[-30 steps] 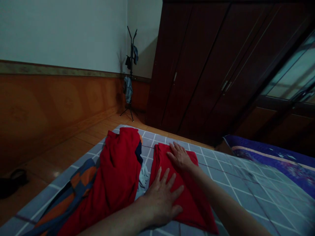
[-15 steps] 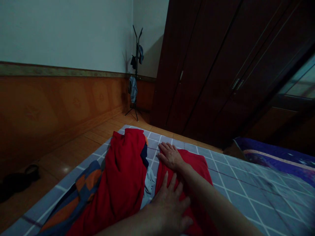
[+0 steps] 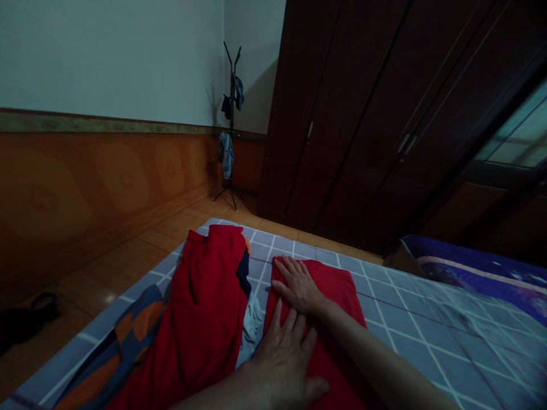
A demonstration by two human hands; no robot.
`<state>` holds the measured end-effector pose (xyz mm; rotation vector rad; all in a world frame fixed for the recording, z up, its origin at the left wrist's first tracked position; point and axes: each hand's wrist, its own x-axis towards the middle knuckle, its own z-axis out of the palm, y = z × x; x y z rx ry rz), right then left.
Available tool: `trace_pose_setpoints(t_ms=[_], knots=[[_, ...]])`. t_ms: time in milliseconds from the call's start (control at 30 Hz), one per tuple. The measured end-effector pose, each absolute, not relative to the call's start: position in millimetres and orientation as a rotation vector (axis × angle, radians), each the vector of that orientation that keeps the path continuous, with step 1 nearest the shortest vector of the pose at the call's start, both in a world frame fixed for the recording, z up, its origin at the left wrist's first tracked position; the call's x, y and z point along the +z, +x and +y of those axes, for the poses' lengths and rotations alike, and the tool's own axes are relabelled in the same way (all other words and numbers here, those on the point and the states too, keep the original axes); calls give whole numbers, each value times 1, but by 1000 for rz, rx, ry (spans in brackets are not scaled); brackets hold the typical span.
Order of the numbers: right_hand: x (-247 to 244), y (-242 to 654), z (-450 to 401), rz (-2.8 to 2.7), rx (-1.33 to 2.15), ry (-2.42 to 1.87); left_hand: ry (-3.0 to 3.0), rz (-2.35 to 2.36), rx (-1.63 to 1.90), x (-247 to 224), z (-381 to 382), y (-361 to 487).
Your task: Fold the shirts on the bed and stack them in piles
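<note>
A folded red cloth [image 3: 337, 285] lies flat on the checked bedsheet [image 3: 393, 307]. My right hand [image 3: 299, 285] rests on its far left part, palm down with fingers spread. Closer to me, my left hand [image 3: 284, 353] lies on the cloth's left side, fingers apart and thumb out to the right. Neither hand grips anything. Left of them is a loose heap of red cloth [image 3: 209, 290], with a light grey piece [image 3: 250, 327] and a dark blue piece [image 3: 243, 273] showing at its right side. My forearms hide the near part of the folded cloth.
A blue and orange garment [image 3: 132, 330] lies along the bed's left edge. Purple bedding [image 3: 478, 270] is at the right. Beyond the bed stand a coat rack [image 3: 232, 114] and a dark wardrobe [image 3: 342, 114]. A black object [image 3: 29, 316] is on the floor.
My right hand has shifted slightly toward me, so the cloth's far left corner now shows. My left hand has moved a little to the left. The view has turned slightly right.
</note>
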<state>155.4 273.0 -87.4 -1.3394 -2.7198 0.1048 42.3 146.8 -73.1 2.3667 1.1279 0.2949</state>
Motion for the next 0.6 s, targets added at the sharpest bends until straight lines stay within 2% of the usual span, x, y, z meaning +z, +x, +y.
trace_pose_setpoints(t_ms=[333,600], knots=[[-88,134,325,-2513,-94,-1507,2362,1147,95,-55,150,46],[-86,153,296,-2439,-173,-1532,2393,1316,393,-84,147,45]])
